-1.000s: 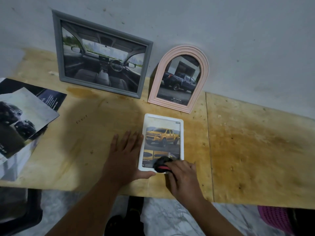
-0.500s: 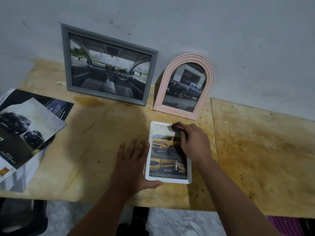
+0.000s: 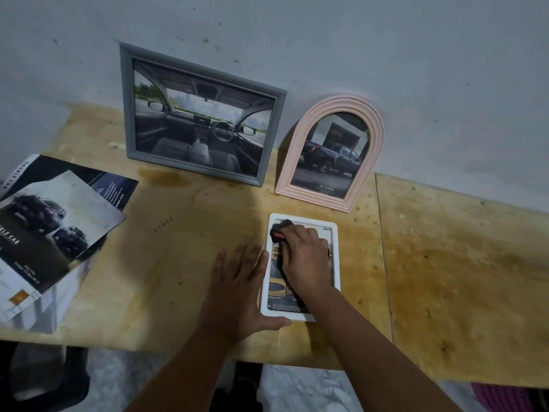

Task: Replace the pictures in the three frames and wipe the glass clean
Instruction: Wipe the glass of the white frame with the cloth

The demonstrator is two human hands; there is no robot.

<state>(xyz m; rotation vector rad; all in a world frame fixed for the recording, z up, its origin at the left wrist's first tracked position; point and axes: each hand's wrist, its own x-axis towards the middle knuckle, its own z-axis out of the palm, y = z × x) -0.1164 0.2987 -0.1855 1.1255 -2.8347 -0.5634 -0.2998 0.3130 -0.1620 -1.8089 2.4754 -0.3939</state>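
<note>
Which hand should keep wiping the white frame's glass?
Right. The right hand already grips the cloth on the white frame, near its far end. The left hand lies flat against the frame's left edge, steadying it.
</note>
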